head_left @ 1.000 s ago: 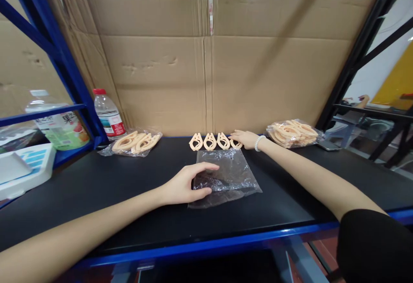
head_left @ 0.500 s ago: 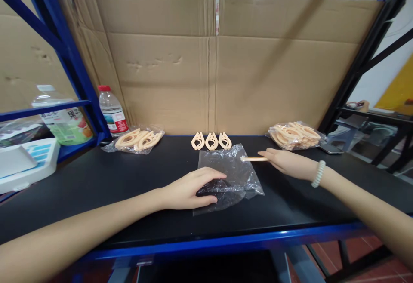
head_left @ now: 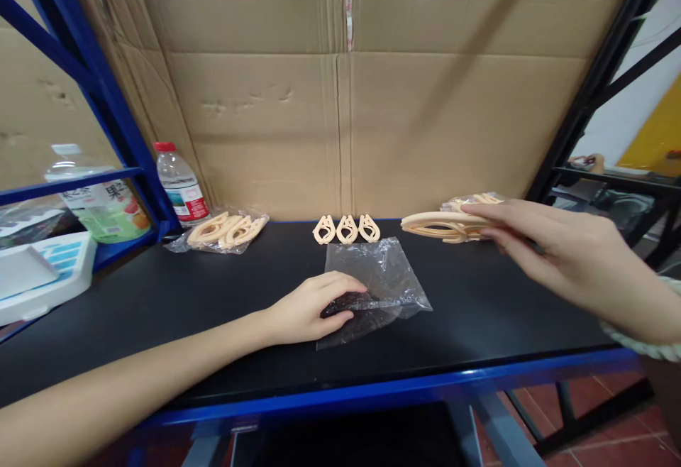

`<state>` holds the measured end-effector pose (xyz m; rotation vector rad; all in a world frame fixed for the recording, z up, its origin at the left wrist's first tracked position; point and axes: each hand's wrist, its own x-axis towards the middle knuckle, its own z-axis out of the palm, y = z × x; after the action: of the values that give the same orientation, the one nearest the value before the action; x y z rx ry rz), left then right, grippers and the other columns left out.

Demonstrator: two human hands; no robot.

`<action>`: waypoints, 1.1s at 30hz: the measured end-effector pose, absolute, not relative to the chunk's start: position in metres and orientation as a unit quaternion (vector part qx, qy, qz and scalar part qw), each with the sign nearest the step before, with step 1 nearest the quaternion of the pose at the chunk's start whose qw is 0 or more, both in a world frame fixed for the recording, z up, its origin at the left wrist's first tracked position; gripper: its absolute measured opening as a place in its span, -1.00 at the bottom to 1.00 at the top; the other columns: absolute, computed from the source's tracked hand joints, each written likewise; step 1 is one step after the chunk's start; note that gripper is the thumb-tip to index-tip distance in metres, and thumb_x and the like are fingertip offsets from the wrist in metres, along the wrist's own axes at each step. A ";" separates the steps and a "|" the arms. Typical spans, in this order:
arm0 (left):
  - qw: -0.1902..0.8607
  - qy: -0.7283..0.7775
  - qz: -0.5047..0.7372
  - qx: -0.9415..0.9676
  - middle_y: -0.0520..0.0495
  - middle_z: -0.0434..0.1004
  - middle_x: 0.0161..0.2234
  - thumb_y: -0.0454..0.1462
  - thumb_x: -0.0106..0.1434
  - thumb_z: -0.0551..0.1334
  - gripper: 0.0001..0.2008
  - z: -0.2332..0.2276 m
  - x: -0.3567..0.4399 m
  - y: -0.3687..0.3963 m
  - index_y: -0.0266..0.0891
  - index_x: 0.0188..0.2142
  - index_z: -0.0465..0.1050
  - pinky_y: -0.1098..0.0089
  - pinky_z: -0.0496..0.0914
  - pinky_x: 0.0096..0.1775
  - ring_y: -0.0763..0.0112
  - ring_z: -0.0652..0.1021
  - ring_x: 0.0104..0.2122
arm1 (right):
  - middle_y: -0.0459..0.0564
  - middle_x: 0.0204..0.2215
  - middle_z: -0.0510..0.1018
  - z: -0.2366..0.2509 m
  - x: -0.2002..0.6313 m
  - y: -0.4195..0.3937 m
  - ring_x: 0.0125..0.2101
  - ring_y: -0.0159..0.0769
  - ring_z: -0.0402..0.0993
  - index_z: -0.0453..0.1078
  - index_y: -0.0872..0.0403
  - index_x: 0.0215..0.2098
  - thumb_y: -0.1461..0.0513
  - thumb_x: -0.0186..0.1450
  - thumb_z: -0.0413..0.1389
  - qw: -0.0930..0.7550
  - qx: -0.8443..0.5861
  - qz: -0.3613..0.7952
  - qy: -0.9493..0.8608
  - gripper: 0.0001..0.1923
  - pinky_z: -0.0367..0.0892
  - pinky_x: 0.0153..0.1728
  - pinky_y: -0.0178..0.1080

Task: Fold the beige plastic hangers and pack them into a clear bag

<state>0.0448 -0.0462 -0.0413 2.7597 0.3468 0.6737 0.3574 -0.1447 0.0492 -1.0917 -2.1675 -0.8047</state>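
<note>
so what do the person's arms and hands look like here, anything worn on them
Both forearms are bare, with no sleeves or gloves in view. The left hand shows no rings or bands. At the wrist of the right hand sits a pale, whitish beaded bracelet, partly cut off by the frame edge.

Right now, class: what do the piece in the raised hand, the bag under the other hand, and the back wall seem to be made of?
Held clip in the right hand: probably moulded plastic, matte peach, with thin cut-out loops.
Bag under the left hand: thin clear plastic film, glossy, crinkled, see-through.
Back wall: brown corrugated cardboard, matte, with fold creases and dents.
</note>
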 end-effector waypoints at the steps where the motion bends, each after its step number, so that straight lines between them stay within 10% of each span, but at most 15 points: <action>1: 0.137 0.122 0.237 0.954 -0.15 0.42 -0.02 -0.33 0.28 0.12 -0.65 -0.041 0.045 -0.046 -0.19 0.07 0.26 0.25 0.34 0.03 0.30 0.43 -0.02 | -0.02 -0.08 0.52 0.044 0.357 -0.142 -0.11 -0.16 0.48 0.24 -0.04 0.11 0.25 0.38 -0.06 0.294 -0.403 -0.306 -0.811 -0.66 0.42 -0.09 -0.13; 20: 0.007 0.111 0.286 0.952 -0.09 0.54 -0.25 -0.39 0.33 0.05 -0.81 -0.049 0.047 -0.047 -0.26 -0.11 0.35 0.44 0.42 -0.20 0.43 0.53 -0.27 | 0.07 -0.09 0.55 -0.018 0.331 -0.187 -0.18 -0.17 0.51 0.00 0.07 0.29 0.40 0.36 -0.19 0.236 -0.319 -0.262 -0.880 -0.46 0.49 -0.19 -0.17; 33: 0.028 0.182 0.354 0.917 0.00 0.53 -0.32 -0.37 0.31 0.11 -0.90 -0.049 0.047 -0.047 -0.23 -0.22 0.37 0.53 0.39 -0.31 0.51 0.54 -0.36 | 0.14 -0.19 0.56 -0.019 0.312 -0.198 -0.23 -0.24 0.48 0.35 0.18 0.00 0.38 0.37 -0.17 0.260 -0.267 -0.274 -0.887 -0.66 0.45 -0.28 -0.22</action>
<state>0.0469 -0.0468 -0.0488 2.8311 0.5605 1.0935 0.3118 -0.1976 -0.0192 -0.7226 -2.4012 -0.7418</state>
